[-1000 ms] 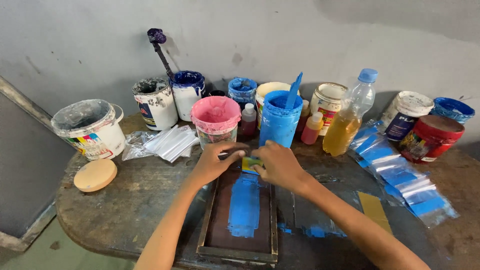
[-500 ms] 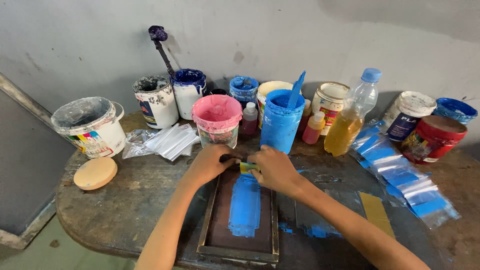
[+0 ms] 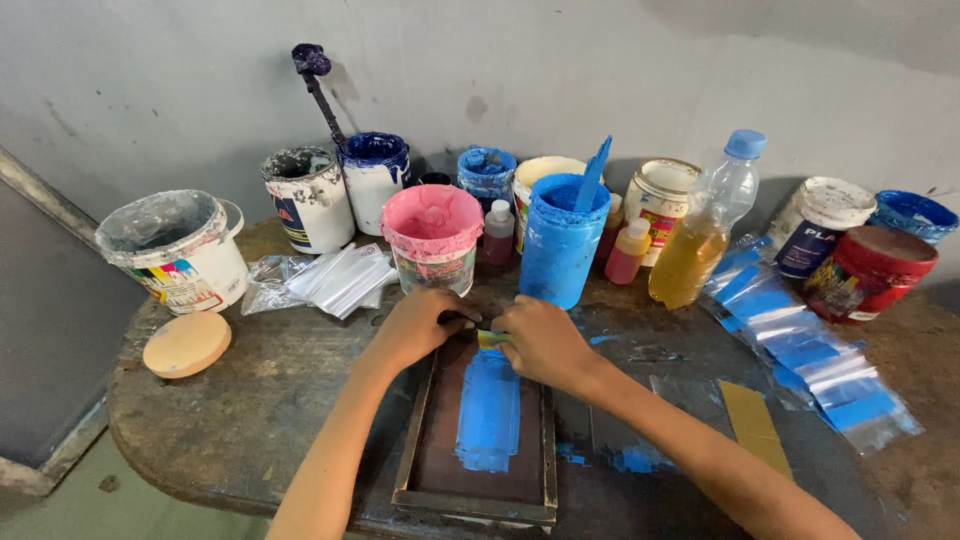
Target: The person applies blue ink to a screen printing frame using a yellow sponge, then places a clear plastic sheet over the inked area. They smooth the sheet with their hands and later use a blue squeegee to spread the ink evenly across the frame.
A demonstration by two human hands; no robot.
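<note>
Both hands meet at the frame's centre: left hand [image 3: 418, 325] and right hand [image 3: 543, 340] pinch a small squeegee [image 3: 490, 339] on the blue-inked screen [image 3: 480, 440].

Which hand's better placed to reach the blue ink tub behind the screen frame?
Right, probably. The right hand sits at the far end of the screen frame, almost directly below the blue ink tub. The left hand lies further left, nearer the pink tub.
</note>
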